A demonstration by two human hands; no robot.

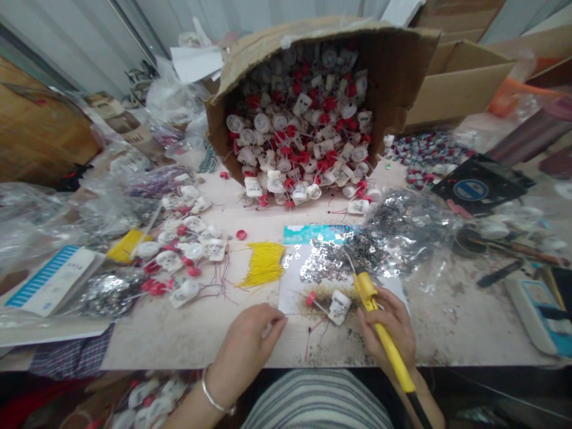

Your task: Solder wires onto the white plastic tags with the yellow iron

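Note:
My right hand (391, 328) is wrapped round a yellow soldering iron (369, 292), whose metal tip points up and left at a heap of small shiny metal pieces (328, 259). My left hand (252, 333) is over the table's front part, thumb and fingers curled near each other; whether anything small is between them I cannot make out. Between the hands, a white plastic part (339, 307) with thin wires and a red cap (310, 298) lies on a stained white sheet (292, 292). Yellow wires (263, 263) lie bundled beyond my left hand.
A tipped cardboard box (397, 77) full of white and red parts stands at the back. More such parts (192, 250) lie at left, beside a bag of metal pieces (111, 292). At right are a black box (482, 185) and a blue-and-white device (536, 316).

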